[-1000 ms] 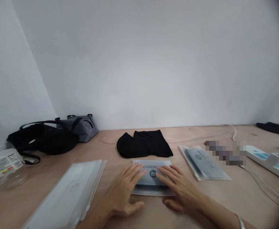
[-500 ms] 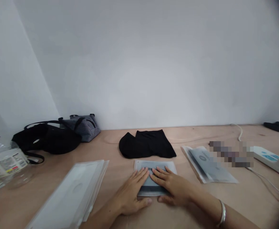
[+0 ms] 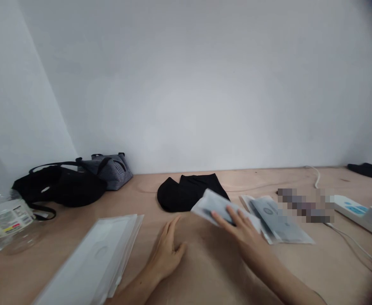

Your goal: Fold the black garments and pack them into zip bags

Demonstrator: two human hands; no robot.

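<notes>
My right hand (image 3: 241, 226) holds a flat grey packet in a clear bag (image 3: 219, 207), lifted off the wooden table (image 3: 205, 271) and tilted, just left of a stack of similar filled packets (image 3: 276, 220). My left hand (image 3: 167, 250) rests on the table with its fingers stretched out and holds nothing. Behind the lifted packet lies a folded black garment (image 3: 186, 192).
A stack of empty clear bags (image 3: 97, 254) lies at the front left. A black bag (image 3: 59, 186) and a striped pouch (image 3: 111, 167) sit at the back left, a plastic bottle (image 3: 1, 220) at the far left. A white power strip (image 3: 362, 209) with cables lies at the right.
Both hands were pressing the packet flat on the table. Now my right hand has picked it up and carried it to the right, towards the stack; my left hand stays behind, open.
</notes>
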